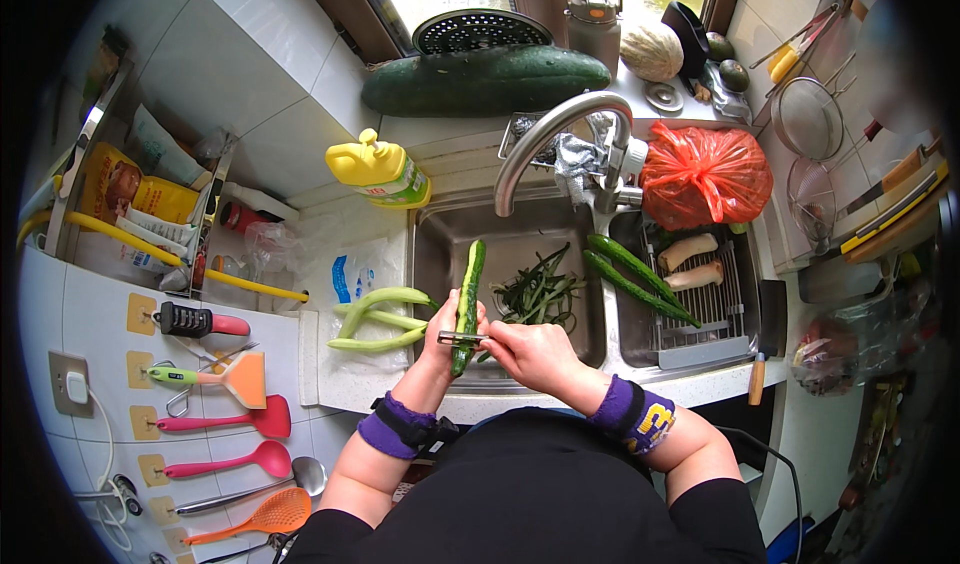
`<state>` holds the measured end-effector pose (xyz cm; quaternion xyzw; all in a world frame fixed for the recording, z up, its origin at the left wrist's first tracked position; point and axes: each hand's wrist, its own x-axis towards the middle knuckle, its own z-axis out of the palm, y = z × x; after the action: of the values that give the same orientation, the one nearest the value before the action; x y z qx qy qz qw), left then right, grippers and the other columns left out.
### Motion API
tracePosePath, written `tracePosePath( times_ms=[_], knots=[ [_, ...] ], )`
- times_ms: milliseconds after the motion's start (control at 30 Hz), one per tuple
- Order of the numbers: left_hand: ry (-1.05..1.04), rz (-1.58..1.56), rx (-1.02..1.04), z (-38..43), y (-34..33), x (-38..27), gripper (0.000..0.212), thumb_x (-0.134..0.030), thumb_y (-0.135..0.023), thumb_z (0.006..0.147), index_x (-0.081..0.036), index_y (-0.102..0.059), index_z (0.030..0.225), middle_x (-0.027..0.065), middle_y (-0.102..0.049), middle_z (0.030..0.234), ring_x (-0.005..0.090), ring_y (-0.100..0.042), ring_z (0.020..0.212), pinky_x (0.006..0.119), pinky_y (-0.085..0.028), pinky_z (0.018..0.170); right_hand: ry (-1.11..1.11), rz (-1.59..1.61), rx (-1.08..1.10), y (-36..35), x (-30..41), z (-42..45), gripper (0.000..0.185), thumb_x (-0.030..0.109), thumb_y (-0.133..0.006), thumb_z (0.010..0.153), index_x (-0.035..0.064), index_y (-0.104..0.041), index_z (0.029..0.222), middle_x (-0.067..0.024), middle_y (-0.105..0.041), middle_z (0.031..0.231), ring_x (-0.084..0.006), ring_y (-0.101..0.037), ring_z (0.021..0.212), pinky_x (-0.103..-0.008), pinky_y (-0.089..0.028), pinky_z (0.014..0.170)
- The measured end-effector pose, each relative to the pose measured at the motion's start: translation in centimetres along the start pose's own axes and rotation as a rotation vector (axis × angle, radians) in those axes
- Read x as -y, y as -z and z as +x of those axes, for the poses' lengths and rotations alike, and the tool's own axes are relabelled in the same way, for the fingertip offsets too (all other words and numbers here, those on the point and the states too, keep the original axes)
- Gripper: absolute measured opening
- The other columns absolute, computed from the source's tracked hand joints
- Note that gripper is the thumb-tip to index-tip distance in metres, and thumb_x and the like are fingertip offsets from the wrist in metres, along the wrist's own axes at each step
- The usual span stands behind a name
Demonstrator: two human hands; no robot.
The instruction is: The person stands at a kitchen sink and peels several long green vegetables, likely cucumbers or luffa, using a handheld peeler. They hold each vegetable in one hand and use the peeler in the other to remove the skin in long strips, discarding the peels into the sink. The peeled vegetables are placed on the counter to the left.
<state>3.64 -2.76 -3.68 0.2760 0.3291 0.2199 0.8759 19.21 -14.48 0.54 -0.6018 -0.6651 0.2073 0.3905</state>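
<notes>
My left hand (442,331) holds a green cucumber (469,286) upright in the picture over the left sink basin, with a pale peeled strip along it. My right hand (536,346) grips a vegetable peeler (461,338), its head lying across the cucumber's lower part. Dark green peelings (536,294) lie in the steel basin (450,223). Peeled pale green cucumbers or similar long vegetables (382,341) rest on a plastic bag at the left. Two unpeeled cucumbers (637,268) lean across the right basin, beside two pale mushroom stems (694,275) on a rack.
A curved faucet (559,114) arches over the basins. Around them are a yellow detergent jug (379,170), a red plastic bag (705,174) and a cleaver (771,324) at the right edge. A large winter melon (487,80) lies on the sill. Utensils hang on the left wall.
</notes>
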Motion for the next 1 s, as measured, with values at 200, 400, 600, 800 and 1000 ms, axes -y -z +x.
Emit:
tracePosePath(
  times_ms=[200,400,600,800,1000],
  knots=[
    [0.1,-0.01,-0.135,-1.6,-1.9,-0.1,0.049,-0.048,-0.035,0.103,-0.004,-0.054,0.094,0.0071,-0.05,0.072,0.0169,-0.047,0.054,0.028,-0.04,0.041,-0.082,-0.048,-0.057,-0.6,-3.0,1.2,0.021,0.032,-0.056,0.095,0.0134,-0.057,0.085,-0.0089,-0.063,0.064,-0.0334,-0.064,0.06,-0.0454,-0.05,0.05],
    [0.14,0.08,-0.01,-3.0,-2.7,-0.9,0.05,-0.049,-0.034,0.103,-0.004,-0.048,0.087,0.0061,-0.047,0.071,0.0155,-0.045,0.052,0.027,-0.039,0.038,-0.191,-0.109,-0.11,-1.0,-5.9,2.4,0.021,0.033,-0.055,0.095,0.0142,-0.06,0.088,-0.0111,-0.064,0.064,-0.0351,-0.065,0.061,-0.0471,-0.051,0.053],
    [0.254,0.046,0.125,-4.3,-1.2,-0.9,0.041,-0.044,-0.033,0.105,-0.007,-0.046,0.093,0.0067,-0.049,0.077,0.0157,-0.047,0.052,0.027,-0.041,0.036,-0.318,-0.112,-0.076,-1.5,-8.0,2.5,0.027,0.038,-0.052,0.096,0.0144,-0.065,0.091,-0.0147,-0.067,0.072,-0.0377,-0.066,0.068,-0.0498,-0.052,0.06],
    [0.317,0.099,0.148,-6.2,-0.9,-1.4,0.047,-0.046,-0.031,0.105,-0.005,-0.046,0.089,0.0069,-0.046,0.07,0.0156,-0.045,0.047,0.027,-0.041,0.035,-0.443,-0.113,-0.008,-3.1,-10.9,1.3,0.029,0.039,-0.051,0.096,0.0129,-0.063,0.092,-0.0152,-0.068,0.075,-0.0386,-0.066,0.071,-0.0503,-0.052,0.063],
    [0.335,0.072,0.229,-7.1,0.8,-1.0,0.047,-0.045,-0.03,0.105,-0.004,-0.045,0.087,0.0072,-0.047,0.07,0.0156,-0.045,0.048,0.027,-0.04,0.035,-0.518,-0.168,0.101,-4.6,-12.4,-0.1,0.032,0.039,-0.049,0.096,0.0112,-0.065,0.093,-0.0163,-0.069,0.081,-0.039,-0.066,0.078,-0.0506,-0.052,0.069]
  ],
)
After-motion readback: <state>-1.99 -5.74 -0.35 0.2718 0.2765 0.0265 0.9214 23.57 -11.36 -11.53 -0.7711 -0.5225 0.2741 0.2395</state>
